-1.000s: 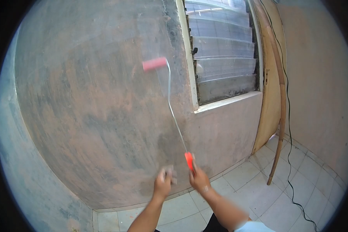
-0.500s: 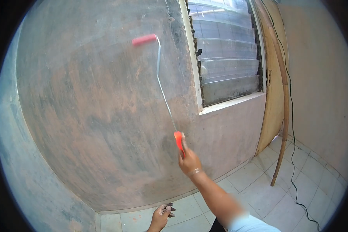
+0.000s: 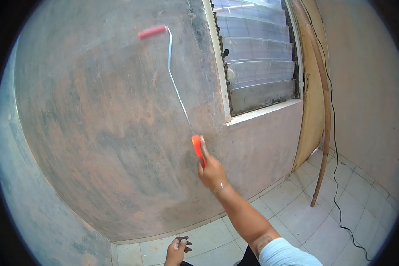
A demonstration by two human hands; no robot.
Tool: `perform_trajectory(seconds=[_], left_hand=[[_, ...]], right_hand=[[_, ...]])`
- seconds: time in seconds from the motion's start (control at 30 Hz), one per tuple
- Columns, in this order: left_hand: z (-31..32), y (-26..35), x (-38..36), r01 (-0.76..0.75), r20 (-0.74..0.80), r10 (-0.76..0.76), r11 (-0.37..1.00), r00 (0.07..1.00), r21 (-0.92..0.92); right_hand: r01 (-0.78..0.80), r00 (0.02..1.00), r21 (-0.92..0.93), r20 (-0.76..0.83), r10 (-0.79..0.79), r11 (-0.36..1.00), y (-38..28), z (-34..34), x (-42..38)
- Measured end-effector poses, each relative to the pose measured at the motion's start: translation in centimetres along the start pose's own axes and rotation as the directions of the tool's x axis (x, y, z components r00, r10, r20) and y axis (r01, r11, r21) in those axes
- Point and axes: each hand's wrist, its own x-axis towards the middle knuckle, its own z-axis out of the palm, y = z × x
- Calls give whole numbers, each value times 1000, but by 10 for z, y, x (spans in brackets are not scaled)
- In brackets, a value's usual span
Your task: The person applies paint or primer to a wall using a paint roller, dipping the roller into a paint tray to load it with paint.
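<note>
My right hand [image 3: 212, 172] is wrapped round the orange handle of a paint roller [image 3: 152, 32], its index finger laid along the handle. A long bent metal rod joins the handle to the pink roller sleeve, which is up against the patchy grey and brownish wall [image 3: 106, 133], left of the window. Low in the view hangs my left hand [image 3: 177, 250], apart from the wall. Its fingers are loosely bent and somewhat apart, with dark smears on them, and I see nothing held there.
A louvred glass window [image 3: 261, 62] with a white sill is set in the wall. To its right a long wooden pole [image 3: 326, 124] leans by a yellowish door [image 3: 312, 119]. A dark cable [image 3: 335, 173] runs down onto the white floor tiles [image 3: 297, 221]. A bluish side wall [image 3: 40, 195] stands at left.
The roller and my right hand have moved up and to the left along the wall. My left hand has shifted slightly left and down in view.
</note>
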Motion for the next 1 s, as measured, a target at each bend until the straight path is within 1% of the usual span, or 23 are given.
perform_trajectory(seconds=[0.03,0.1,0.13,0.17,0.2,0.23,0.27,0.3,0.33,0.4,0.43,0.5,0.53,0.57,0.6,0.63,0.7,0.73,0.8,0.83,0.87,0.93,1.0], left_hand=[[4,7,1,-38,12,38,999,999,28],[2,-2,5,-26,17,26,999,1000,38],[0,-14,8,-19,52,18,1000,998,12],[0,-22,11,-14,89,15,1000,996,-19],[3,-15,5,22,83,-23,1000,996,14],[-1,-16,3,27,85,-28,1000,996,13],[-8,-17,1,15,79,-18,999,997,47],[-12,-18,0,0,70,-6,997,997,79],[-16,-17,-5,2,64,-7,997,998,80],[-20,-10,-15,36,-49,-31,994,998,100],[-19,-6,-14,35,-45,-30,994,999,103],[-17,2,-17,101,-68,-95,990,993,99],[-13,8,-16,102,-65,-95,990,993,102],[-7,14,-14,84,-52,-80,993,995,83],[-4,15,-13,70,-41,-67,995,997,65],[-3,5,-8,75,-41,-73,995,997,69],[-3,-11,10,-33,46,31,999,998,27],[-5,-15,7,-25,45,23,999,999,37],[5,-12,6,-7,53,4,999,999,46],[5,-12,5,-7,55,4,999,998,44],[3,-13,3,7,70,-11,998,997,64],[-3,-19,2,56,64,-63,994,996,93],[-6,-18,0,94,41,-98,991,994,96]], right_hand=[[2,1000,6,-7,-2,1000,-1,-2,17],[50,998,-31,-27,-51,998,8,-2,29],[8,1000,-37,23,-7,999,22,-5,9],[-30,997,-49,73,34,998,44,-11,-26],[-52,995,-67,82,58,996,72,-11,-69],[-144,975,-170,146,169,975,105,-13,-119],[-153,972,-172,153,180,973,128,-20,-172],[-272,919,-251,217,328,929,138,-32,-221],[-295,897,-279,250,366,914,160,-35,-272],[-284,908,-240,244,341,928,158,-28,-305],[-272,921,-210,228,317,939,158,-29,-311],[-294,924,-176,197,327,939,127,-17,-246],[-214,969,-76,107,221,974,115,-9,-204],[-152,982,-84,96,160,985,107,-2,-159],[-200,971,-69,118,207,977,76,-11,-111],[-135,988,-55,66,139,989,64,-14,-75],[-92,994,-57,46,95,994,77,-17,-48],[-53,998,-58,32,55,997,85,-17,-46],[-161,978,-135,114,176,978,118,-29,-97],[-179,970,-200,128,207,963,156,-26,-140],[-165,980,-193,74,182,967,176,-32,-185],[-421,863,-297,158,479,857,184,-56,-263],[-368,890,-225,193,412,902,193,-57,-315]])
